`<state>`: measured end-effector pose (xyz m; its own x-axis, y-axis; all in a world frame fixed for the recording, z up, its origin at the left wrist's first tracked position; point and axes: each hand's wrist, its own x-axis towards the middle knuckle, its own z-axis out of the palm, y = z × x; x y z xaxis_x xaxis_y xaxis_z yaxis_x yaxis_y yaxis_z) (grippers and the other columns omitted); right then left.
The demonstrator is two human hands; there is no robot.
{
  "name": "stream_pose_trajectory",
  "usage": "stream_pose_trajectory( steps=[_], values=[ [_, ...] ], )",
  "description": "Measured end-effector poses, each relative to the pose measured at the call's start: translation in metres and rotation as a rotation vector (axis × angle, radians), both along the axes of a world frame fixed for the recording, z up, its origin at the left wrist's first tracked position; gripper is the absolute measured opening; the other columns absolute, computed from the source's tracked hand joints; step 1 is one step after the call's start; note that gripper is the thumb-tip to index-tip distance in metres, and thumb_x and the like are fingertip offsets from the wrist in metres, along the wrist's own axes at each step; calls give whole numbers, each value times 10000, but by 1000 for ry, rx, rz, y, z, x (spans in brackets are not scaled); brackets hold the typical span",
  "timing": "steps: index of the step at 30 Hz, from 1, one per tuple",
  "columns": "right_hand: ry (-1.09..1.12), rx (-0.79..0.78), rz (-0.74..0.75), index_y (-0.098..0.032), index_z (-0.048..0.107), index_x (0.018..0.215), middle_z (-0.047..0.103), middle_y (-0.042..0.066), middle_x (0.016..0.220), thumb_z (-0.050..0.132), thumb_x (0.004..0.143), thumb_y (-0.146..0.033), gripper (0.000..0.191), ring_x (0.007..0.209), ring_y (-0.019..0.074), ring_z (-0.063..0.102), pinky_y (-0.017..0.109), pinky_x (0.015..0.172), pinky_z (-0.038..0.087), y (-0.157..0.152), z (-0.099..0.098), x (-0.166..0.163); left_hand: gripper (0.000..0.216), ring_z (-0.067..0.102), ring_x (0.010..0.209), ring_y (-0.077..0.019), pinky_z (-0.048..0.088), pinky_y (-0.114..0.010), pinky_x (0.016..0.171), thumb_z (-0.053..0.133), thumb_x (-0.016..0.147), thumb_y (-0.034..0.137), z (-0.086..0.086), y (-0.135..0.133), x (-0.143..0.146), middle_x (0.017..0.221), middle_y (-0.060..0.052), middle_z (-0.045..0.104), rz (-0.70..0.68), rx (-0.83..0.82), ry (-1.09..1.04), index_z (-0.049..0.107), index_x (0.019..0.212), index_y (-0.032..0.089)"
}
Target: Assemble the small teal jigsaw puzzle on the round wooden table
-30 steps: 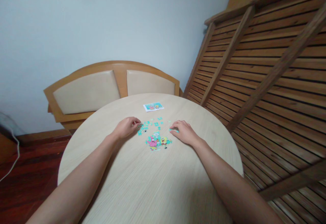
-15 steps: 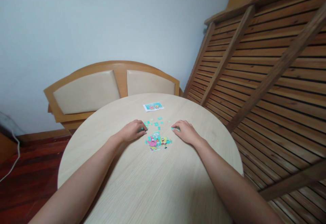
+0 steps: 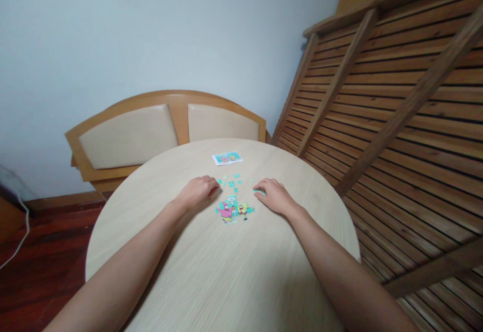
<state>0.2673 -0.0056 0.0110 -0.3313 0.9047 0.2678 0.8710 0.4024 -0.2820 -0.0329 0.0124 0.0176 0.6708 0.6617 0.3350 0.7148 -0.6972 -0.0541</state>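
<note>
A partly joined cartoon jigsaw [image 3: 234, 210] lies on the round pale wooden table [image 3: 211, 271]. Loose teal pieces [image 3: 232, 181] are scattered just beyond it. My left hand [image 3: 198, 192] rests palm down on the pieces at the left of the cluster, fingers curled; what lies under them is hidden. My right hand [image 3: 273, 195] lies flat at the right of the puzzle, fingers apart, fingertips on a teal piece [image 3: 257, 191].
A small reference picture card [image 3: 227, 158] lies farther back on the table. Behind the table leans a curved wooden headboard with beige pads [image 3: 151, 131]. A slatted wooden frame [image 3: 396, 110] stands tilted close on the right. Dark wood floor and a cable [image 3: 22, 236] are at the left.
My left hand has slid right, over the loose pieces at the left of the cluster. My right hand has barely shifted.
</note>
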Motion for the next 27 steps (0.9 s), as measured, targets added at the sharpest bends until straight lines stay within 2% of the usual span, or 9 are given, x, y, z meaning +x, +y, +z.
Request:
stream_pose_trajectory(
  steps=[7, 13, 19, 27],
  values=[
    [153, 74, 165, -250, 732, 1028, 718, 57, 1084, 649, 898, -328, 174, 1069, 229, 608, 380, 920, 395, -8, 6, -19, 254, 643, 818, -183, 464, -275, 716, 429, 1011, 320, -1, -18, 29, 916, -45, 701, 56, -119, -317, 646, 949, 204],
    [242, 106, 275, -254, 719, 1026, 742, 29, 989, 686, 886, -370, 185, 992, 201, 638, 363, 894, 367, -17, 12, -34, 225, 632, 745, -168, 448, -260, 700, 483, 997, 325, -1, -29, 49, 854, -35, 700, 41, -189, -424, 663, 957, 196],
    [256, 134, 319, -219, 712, 872, 738, 15, 871, 674, 901, -314, 106, 872, 174, 649, 333, 848, 355, -19, 13, -36, 239, 619, 708, -157, 444, -250, 678, 491, 991, 351, -1, -32, 53, 874, -31, 705, 6, -249, -455, 677, 973, 200],
    [180, 324, 354, -197, 670, 802, 720, 21, 819, 673, 900, -257, 114, 861, 174, 635, 327, 835, 328, -19, 20, -32, 302, 610, 658, -136, 448, -240, 627, 520, 963, 429, 1, -32, 54, 857, -22, 716, -31, -380, -612, 684, 1005, 179]
  ],
)
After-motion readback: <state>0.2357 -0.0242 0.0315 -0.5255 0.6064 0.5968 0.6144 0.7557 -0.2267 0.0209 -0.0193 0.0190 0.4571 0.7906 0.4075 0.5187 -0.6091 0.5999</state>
